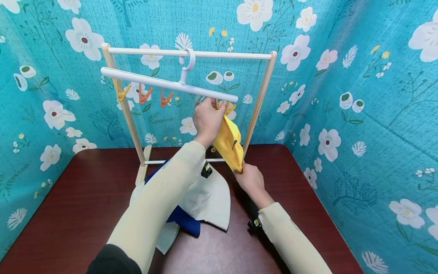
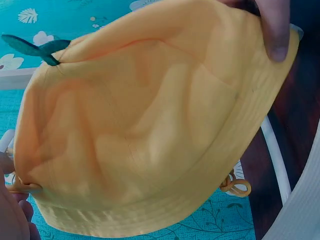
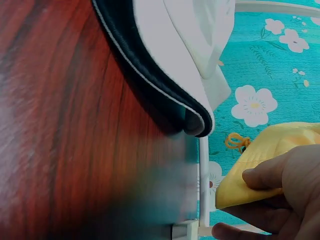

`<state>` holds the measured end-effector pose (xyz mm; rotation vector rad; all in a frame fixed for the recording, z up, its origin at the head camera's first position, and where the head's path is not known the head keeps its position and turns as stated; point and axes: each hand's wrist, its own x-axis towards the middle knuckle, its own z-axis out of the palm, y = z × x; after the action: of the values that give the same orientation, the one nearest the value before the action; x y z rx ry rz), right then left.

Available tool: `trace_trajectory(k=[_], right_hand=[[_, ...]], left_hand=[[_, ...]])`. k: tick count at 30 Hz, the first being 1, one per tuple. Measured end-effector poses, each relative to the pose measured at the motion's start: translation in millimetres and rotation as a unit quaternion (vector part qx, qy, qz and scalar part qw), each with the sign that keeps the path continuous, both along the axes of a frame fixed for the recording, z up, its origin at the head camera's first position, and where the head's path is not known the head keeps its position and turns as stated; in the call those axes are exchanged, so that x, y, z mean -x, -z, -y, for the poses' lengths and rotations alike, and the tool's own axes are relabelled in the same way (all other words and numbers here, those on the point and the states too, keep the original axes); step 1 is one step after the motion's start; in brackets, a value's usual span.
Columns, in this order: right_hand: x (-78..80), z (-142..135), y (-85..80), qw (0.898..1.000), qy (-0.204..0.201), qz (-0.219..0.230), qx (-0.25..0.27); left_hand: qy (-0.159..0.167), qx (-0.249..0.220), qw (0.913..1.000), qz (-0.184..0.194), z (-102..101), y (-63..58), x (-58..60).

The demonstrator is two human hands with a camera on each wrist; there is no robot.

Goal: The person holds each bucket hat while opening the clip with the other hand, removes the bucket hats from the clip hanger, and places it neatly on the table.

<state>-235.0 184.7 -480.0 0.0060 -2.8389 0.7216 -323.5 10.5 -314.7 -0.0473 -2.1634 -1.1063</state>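
A yellow bucket hat (image 1: 230, 142) with a small green leaf (image 2: 39, 48) on its crown is stretched between both hands, below the right end of a white hanger (image 1: 150, 80). My left hand (image 1: 207, 118) is up at the hanger bar, fingers pinching an orange clothespin (image 2: 26, 188) whose tip meets the hat's edge. Its grip is partly hidden. Lower down, my right hand (image 1: 251, 179) pinches the brim between thumb and fingers. Another yellow clothespin (image 1: 231, 109) hangs just right of the left hand.
The hanger hooks onto a wooden rack (image 1: 261, 102) with white rods. Yellow and orange clothespins (image 1: 166, 98) hang along its left half. Beneath the left arm, a white hat (image 1: 213, 198) and dark blue fabric (image 1: 188, 220) lie on the brown table (image 1: 85, 198). Flowered blue curtains surround it.
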Motion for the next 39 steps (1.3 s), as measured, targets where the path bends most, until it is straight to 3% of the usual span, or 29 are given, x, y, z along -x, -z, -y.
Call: trace_trajectory(k=[12,18,24,39], right_hand=[[-24.1,-21.8,-8.7,0.997,-0.019,-0.076,-0.013],[-31.0,-29.5,-12.1,0.986,-0.033,-0.157,-0.041],[-32.1,-33.6,-14.5,0.976,-0.043,-0.212,-0.029],[-28.2,-33.1,-5.9,0.974,-0.060,-0.219,0.018]], left_hand=[[-0.007,-0.003,1.0000,0.005,-1.4,-0.7,-0.7],[-0.010,-0.007,0.9999,0.008,-0.7,-1.3,-1.9],[-0.008,-0.002,1.0000,0.002,-1.0,-1.3,-2.1],[0.005,-0.001,0.9999,0.010,2.0,0.7,-1.2]])
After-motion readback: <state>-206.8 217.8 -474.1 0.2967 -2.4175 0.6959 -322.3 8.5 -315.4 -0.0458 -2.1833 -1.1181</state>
